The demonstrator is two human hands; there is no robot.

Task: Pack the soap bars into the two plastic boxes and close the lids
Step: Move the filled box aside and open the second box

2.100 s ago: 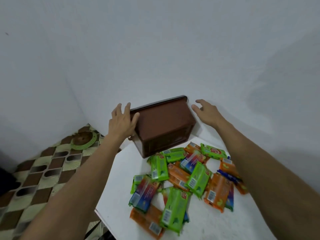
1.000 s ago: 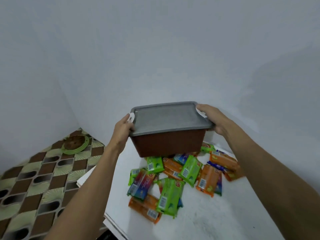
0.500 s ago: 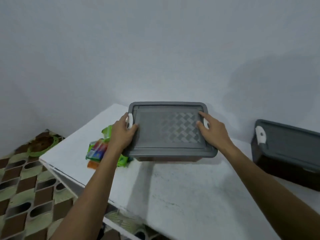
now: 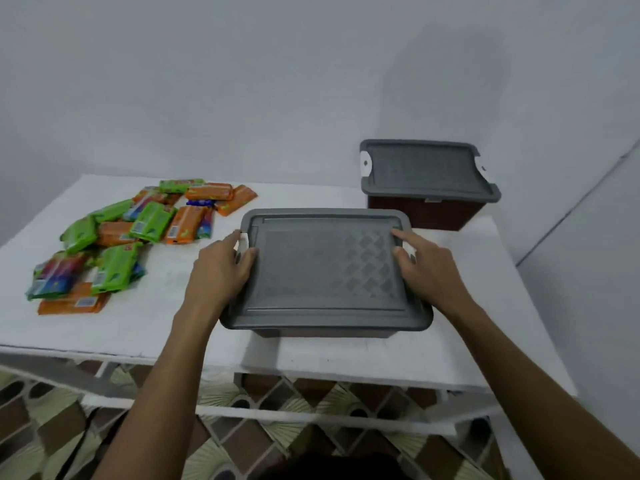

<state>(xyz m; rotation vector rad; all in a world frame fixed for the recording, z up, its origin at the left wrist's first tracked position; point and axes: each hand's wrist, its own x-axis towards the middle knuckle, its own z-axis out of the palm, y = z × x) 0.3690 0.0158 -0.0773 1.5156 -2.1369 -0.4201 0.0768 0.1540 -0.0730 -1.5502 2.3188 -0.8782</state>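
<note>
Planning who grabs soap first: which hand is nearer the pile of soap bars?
Left. The left hand grips the near box's left end, beside the soap bars; the right hand is at its far end.

Near box [image 4: 322,330] brown with grey diamond-textured lid [image 4: 325,271], white latch [image 4: 243,242], far box [image 4: 424,211] brown under grey lid [image 4: 424,171], soap bars [image 4: 138,233] green, orange, blue-red wrappers, white table [image 4: 138,327], brown-and-cream patterned floor [image 4: 277,445].

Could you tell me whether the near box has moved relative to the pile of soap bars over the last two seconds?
Yes. The near box went from behind the soap bars to their right, on the table, held by the left hand and right hand.
</note>
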